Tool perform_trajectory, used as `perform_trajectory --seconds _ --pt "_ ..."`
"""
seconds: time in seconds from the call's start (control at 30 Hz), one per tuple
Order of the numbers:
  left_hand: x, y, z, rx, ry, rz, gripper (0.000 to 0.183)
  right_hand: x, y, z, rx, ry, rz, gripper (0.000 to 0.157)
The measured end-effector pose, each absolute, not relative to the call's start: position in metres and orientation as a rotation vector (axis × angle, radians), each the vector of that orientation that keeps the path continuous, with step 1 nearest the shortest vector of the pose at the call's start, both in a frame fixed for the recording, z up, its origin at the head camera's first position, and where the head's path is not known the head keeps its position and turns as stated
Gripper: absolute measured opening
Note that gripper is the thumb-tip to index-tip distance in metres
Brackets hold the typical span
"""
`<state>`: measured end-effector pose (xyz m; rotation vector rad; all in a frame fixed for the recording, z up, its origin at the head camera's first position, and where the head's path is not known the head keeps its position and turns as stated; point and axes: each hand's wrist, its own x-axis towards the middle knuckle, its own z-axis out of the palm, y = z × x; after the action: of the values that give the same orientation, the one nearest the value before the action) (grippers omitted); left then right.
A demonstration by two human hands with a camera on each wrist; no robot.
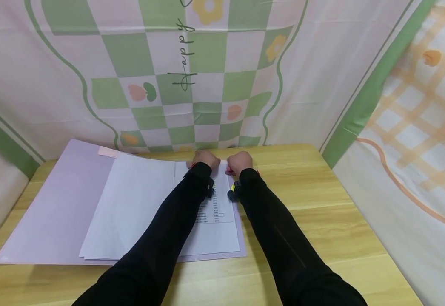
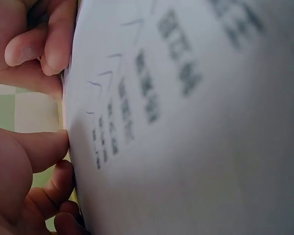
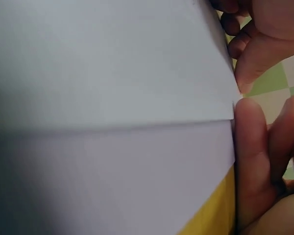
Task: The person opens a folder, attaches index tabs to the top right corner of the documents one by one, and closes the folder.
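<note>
A light purple folder (image 1: 50, 212) lies spread on the table with white sheets of paper (image 1: 215, 240) in it; the right-hand sheet carries printed lines. My left hand (image 1: 206, 159) pinches the far edge of this printed sheet, its thumb (image 2: 46, 147) on the edge and the other fingers curled behind. Beside it, my right hand (image 1: 240, 162) is at the sheet's far right corner with bent fingers (image 3: 252, 142) against the edge. The wrist views show both hands close together along that edge. The right hand's grip is partly hidden.
A blank white page (image 1: 134, 204) covers the folder's middle, with a pale pink strip (image 1: 107, 151) at its far edge. Underneath is a wooden table (image 1: 303, 204). A patterned curtain (image 1: 207, 85) hangs right behind the table's far edge; more cloth hangs at both sides.
</note>
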<state>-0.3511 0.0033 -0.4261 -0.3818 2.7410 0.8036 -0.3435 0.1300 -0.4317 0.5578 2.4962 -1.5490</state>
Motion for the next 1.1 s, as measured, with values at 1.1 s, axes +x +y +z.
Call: perform_trajectory --seconds 1.1 --pt "-0.339 -0.016 -0.410 -0.074 2.714 0.673 0.040 -0.357 0.127 -0.448 0.750 2.377 -1.674 0.016"
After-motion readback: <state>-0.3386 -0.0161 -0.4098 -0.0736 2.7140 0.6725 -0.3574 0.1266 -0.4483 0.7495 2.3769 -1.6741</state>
